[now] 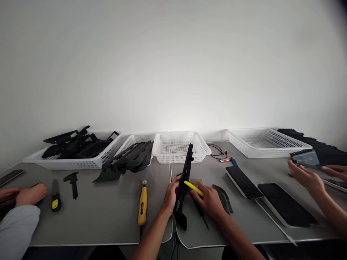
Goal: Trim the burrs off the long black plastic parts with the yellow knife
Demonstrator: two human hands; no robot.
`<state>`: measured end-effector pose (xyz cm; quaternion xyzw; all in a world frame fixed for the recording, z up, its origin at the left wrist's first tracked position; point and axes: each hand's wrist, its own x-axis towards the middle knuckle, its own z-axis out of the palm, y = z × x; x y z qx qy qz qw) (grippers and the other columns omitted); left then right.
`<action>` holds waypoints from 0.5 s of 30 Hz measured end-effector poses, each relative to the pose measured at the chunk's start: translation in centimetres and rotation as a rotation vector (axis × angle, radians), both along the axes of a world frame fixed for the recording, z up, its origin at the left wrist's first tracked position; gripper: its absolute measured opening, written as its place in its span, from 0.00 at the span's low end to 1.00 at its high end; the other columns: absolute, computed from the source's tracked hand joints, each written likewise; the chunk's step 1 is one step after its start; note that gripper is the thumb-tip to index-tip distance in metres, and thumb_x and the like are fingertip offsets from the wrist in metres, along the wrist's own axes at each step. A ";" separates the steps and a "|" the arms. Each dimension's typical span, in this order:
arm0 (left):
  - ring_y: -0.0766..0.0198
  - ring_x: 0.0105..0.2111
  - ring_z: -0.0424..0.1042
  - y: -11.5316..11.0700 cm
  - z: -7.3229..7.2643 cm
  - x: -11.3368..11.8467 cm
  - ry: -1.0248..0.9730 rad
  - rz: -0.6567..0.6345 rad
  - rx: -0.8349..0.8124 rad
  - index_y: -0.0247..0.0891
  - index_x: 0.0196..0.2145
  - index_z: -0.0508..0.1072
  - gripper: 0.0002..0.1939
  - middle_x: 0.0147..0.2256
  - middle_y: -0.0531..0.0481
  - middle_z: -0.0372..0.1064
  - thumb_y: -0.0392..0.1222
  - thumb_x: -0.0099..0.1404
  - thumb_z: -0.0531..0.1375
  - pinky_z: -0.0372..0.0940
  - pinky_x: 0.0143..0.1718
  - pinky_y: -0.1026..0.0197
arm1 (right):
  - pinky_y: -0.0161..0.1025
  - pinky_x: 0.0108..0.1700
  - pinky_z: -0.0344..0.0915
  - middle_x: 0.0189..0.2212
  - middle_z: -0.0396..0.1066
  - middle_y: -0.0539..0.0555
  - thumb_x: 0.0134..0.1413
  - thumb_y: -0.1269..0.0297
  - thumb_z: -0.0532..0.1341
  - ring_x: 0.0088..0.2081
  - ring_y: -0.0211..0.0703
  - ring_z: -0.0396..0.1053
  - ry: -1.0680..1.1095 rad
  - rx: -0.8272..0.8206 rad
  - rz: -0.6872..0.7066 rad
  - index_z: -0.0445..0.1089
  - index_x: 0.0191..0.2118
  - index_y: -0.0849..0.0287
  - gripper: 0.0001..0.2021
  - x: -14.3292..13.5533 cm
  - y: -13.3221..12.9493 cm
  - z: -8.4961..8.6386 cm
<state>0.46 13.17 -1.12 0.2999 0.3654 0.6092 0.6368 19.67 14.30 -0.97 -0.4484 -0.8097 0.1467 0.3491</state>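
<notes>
A long, narrow black plastic part (185,177) stands nearly on edge in front of me, its top tilted slightly to the right. My left hand (170,195) is closed around its left side. In my right hand (208,198) is a yellow ribbed-handled tool (194,188), its end against or very near the part's right side; the working tip is hidden. Below that hand, a thin dark pointed tool (202,213) lies on the table. A curved dark piece (222,198) rests just right of my right hand.
A yellow rotary tool (142,206) lies left, beyond it calipers (73,184) and a knife (55,195). White baskets (179,159) line the wall; black parts (130,155) overhang one. Two flat dark-topped devices (284,204) lie right. Co-workers' hands (31,195) work at both sides.
</notes>
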 end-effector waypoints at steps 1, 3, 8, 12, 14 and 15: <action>0.47 0.48 0.81 0.0 0.1 0.0 -0.018 0.011 0.012 0.35 0.53 0.81 0.24 0.48 0.40 0.82 0.50 0.63 0.64 0.75 0.45 0.55 | 0.40 0.42 0.72 0.42 0.83 0.54 0.69 0.50 0.59 0.40 0.50 0.81 -0.025 0.017 0.003 0.74 0.59 0.52 0.20 -0.1 0.0 -0.1; 0.46 0.52 0.79 -0.1 0.4 0.2 -0.041 0.041 0.027 0.34 0.52 0.81 0.26 0.49 0.39 0.82 0.56 0.63 0.65 0.73 0.50 0.55 | 0.41 0.42 0.72 0.43 0.83 0.55 0.69 0.49 0.60 0.40 0.50 0.81 -0.076 0.056 0.014 0.71 0.62 0.53 0.22 -0.4 -0.1 -0.3; 0.47 0.53 0.78 -0.4 0.9 0.6 0.076 0.192 0.025 0.34 0.52 0.80 0.34 0.50 0.38 0.81 0.67 0.63 0.64 0.70 0.56 0.53 | 0.43 0.44 0.72 0.46 0.81 0.58 0.70 0.49 0.60 0.43 0.51 0.79 -0.130 0.204 0.038 0.70 0.63 0.55 0.23 -1.0 -0.1 -0.6; 0.47 0.53 0.78 -0.7 1.9 -0.1 0.275 0.329 -0.002 0.37 0.53 0.78 0.34 0.55 0.36 0.77 0.69 0.65 0.61 0.71 0.56 0.50 | 0.44 0.41 0.70 0.39 0.79 0.57 0.71 0.51 0.61 0.40 0.51 0.75 -0.151 0.290 0.018 0.73 0.61 0.56 0.21 -1.2 -0.1 -0.5; 0.46 0.59 0.73 -1.4 4.5 -0.6 0.440 0.502 0.018 0.39 0.54 0.76 0.30 0.59 0.37 0.74 0.66 0.67 0.60 0.67 0.61 0.48 | 0.45 0.41 0.70 0.39 0.79 0.57 0.71 0.52 0.61 0.40 0.51 0.74 -0.146 0.312 0.015 0.73 0.62 0.55 0.21 -1.2 -0.1 -0.3; 0.45 0.62 0.70 -2.1 6.5 -0.9 0.496 0.595 0.050 0.40 0.55 0.75 0.29 0.61 0.37 0.72 0.64 0.68 0.61 0.65 0.64 0.45 | 0.45 0.41 0.70 0.38 0.79 0.57 0.71 0.52 0.60 0.40 0.51 0.74 -0.143 0.317 0.016 0.73 0.62 0.55 0.21 -1.2 -0.2 -0.3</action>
